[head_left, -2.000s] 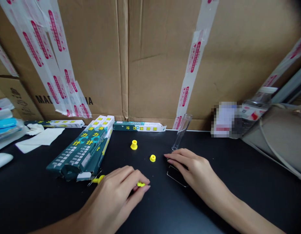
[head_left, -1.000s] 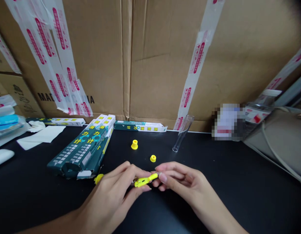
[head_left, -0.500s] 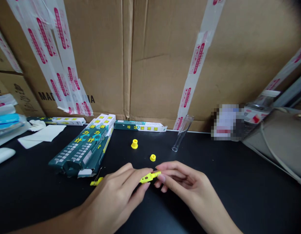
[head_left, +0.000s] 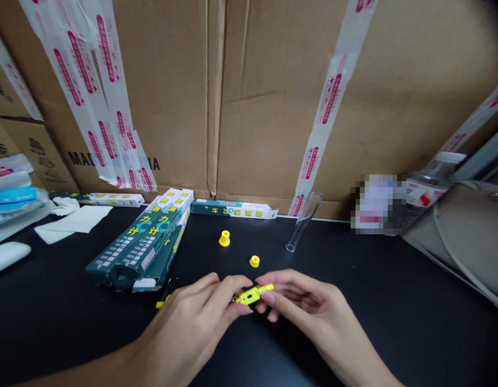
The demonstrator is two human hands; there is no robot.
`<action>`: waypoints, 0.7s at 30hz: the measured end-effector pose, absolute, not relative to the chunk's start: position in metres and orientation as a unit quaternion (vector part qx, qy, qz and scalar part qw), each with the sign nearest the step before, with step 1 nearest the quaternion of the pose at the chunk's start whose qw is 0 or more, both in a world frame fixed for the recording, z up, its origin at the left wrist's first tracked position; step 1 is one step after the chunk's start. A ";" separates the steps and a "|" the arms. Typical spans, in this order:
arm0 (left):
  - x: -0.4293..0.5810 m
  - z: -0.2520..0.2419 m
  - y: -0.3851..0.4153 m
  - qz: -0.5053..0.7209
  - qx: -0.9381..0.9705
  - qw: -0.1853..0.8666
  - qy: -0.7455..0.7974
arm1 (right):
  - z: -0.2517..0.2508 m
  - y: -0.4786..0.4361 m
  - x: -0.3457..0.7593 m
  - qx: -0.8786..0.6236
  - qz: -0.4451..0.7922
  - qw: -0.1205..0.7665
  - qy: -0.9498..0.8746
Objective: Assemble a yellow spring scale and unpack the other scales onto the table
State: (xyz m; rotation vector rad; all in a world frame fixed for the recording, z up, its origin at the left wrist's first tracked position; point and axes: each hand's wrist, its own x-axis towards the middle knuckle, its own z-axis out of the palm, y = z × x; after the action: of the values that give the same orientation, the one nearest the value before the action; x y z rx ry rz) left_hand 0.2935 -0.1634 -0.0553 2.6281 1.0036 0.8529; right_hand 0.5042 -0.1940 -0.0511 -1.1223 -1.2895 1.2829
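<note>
A small yellow plastic part (head_left: pixel 249 295), with a dark slot in its flat body and a narrow ribbed stem, is pinched by the thumb and fingers of my left hand (head_left: pixel 192 317). A bit of metal shows at its left end. My right hand (head_left: pixel 305 301) is closed on the stem, thumb in front. Beyond my hands stand a taller yellow cap (head_left: pixel 224 238) and a short yellow ring-shaped cap (head_left: pixel 254 261). A clear tube (head_left: pixel 303 223) leans against the cardboard. Another yellow piece (head_left: pixel 160 304) with a thin wire is partly hidden behind my left hand.
Green-and-white spring scale boxes (head_left: pixel 142 242) lie to the left, with another box (head_left: pixel 233 209) along the back. A large carton (head_left: pixel 265 134) walls off the black table (head_left: pixel 394 301). Tissues (head_left: pixel 73 224) lie left; a bottle (head_left: pixel 430 183) and a grey bag (head_left: pixel 462 231) are right.
The yellow part has turned slightly between my fingers and shifted a little right, with metal now showing at its left end. The whole view has shifted slightly.
</note>
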 end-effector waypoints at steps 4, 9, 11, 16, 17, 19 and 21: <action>0.293 -0.056 -0.162 0.289 0.883 0.122 0.349 | -0.054 -0.194 0.507 -0.478 0.499 0.485 -0.536; 0.294 -0.055 -0.162 0.303 0.877 0.133 0.349 | -0.056 -0.194 0.507 -0.502 0.454 0.494 -0.546; 0.295 -0.055 -0.163 0.310 0.871 0.149 0.350 | -0.055 -0.192 0.506 -0.502 0.464 0.491 -0.539; 0.294 -0.057 -0.162 0.333 0.854 0.165 0.365 | -0.054 -0.190 0.505 -0.498 0.486 0.475 -0.539; 0.294 -0.058 -0.162 0.338 0.852 0.168 0.363 | -0.055 -0.190 0.505 -0.498 0.489 0.472 -0.539; 0.293 -0.059 -0.162 0.342 0.852 0.171 0.358 | -0.055 -0.190 0.505 -0.496 0.494 0.471 -0.537; 0.293 -0.059 -0.163 0.338 0.854 0.169 0.357 | -0.055 -0.191 0.505 -0.498 0.491 0.474 -0.535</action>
State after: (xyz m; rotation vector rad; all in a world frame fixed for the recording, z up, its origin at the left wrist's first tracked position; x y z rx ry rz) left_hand 0.2927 -0.1626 -0.0590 2.4292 1.0141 0.9605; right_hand 0.5050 -0.1905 -0.0551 -1.2186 -1.3099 1.2004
